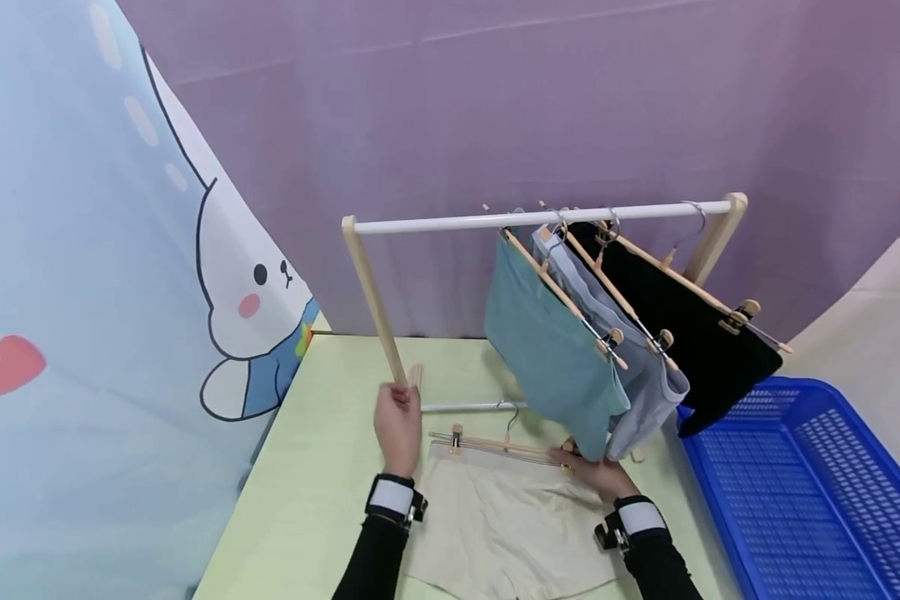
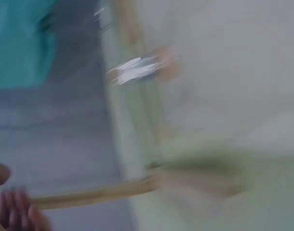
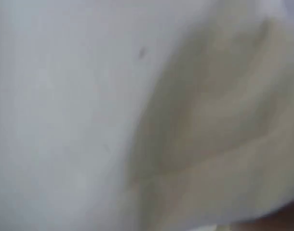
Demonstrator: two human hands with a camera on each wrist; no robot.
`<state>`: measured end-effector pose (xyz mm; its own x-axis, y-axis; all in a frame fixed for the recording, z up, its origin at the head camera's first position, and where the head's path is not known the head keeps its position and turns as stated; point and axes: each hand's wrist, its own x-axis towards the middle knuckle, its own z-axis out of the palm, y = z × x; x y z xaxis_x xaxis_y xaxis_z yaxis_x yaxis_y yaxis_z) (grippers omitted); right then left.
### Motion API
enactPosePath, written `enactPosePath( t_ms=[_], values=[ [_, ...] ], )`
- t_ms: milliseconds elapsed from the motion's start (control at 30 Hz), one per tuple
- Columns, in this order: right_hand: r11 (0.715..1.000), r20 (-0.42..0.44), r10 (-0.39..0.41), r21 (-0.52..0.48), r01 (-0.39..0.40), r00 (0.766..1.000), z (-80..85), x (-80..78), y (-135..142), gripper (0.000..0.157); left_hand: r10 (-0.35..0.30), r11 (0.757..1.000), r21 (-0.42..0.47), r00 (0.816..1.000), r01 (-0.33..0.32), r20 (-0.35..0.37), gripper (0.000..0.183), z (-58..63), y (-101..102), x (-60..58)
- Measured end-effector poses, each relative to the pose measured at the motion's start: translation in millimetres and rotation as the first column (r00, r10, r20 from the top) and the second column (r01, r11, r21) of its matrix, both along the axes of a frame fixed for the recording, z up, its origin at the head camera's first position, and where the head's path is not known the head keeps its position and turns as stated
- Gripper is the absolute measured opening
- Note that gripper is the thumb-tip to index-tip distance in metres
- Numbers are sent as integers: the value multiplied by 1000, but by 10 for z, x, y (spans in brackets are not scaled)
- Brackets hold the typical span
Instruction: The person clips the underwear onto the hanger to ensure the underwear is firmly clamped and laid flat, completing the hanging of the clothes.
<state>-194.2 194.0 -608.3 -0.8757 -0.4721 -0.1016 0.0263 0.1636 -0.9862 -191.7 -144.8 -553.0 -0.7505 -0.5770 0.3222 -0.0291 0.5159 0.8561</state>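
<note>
My left hand (image 1: 399, 425) grips the lower part of the wooden left post (image 1: 375, 304) of a clothes rack. In the blurred left wrist view, its fingers (image 2: 22, 211) and thumb are at the post. My right hand (image 1: 600, 477) holds the right end of a wooden clip hanger (image 1: 487, 445), partly under the hanging clothes. Cream shorts (image 1: 502, 517) hang from its clips and spread over the table in front of the rack. In the right wrist view, blurred cream cloth (image 3: 224, 110) covers much of the frame, with a sliver of hand at the lower right corner.
From the rack's white top bar (image 1: 435, 223) hang teal shorts (image 1: 547, 325), light blue shorts (image 1: 648, 392) and a black garment (image 1: 667, 308) on clip hangers. A blue plastic basket (image 1: 757, 492) stands right of the pale green table (image 1: 292, 467). Behind is a purple curtain (image 1: 450, 108).
</note>
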Motion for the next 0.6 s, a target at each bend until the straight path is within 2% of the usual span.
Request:
enactPosePath(
  t_ms=[67,100,167,267,367,467,533,600],
  values=[
    [995,112,-56,85,47,992,19,31,-9,38,41,999,9,993,-40,-110,27,204,-74,-89],
    [976,103,-95,204,72,990,19,54,-17,35,55,998,14,985,-54,-165,33,296,-104,-131],
    [961,152,-119,266,76,981,12,98,-25,39,62,998,30,969,-56,-238,44,468,-153,-212],
    [953,149,-109,298,61,983,-3,183,-20,41,4,997,75,960,18,-280,58,681,-206,-329],
    [973,137,-87,223,55,987,1,286,-21,40,-91,980,143,955,136,-284,70,846,-242,-430],
    [974,53,-121,200,109,991,70,423,-84,34,-183,953,183,942,240,-282,69,958,-274,-517],
    [966,-45,-144,209,150,989,156,525,-173,27,-234,939,180,928,292,-289,59,1004,-297,-563],
    [951,-177,-152,243,193,972,264,628,-278,19,-284,922,182,918,340,-276,50,1071,-312,-568]
  ],
)
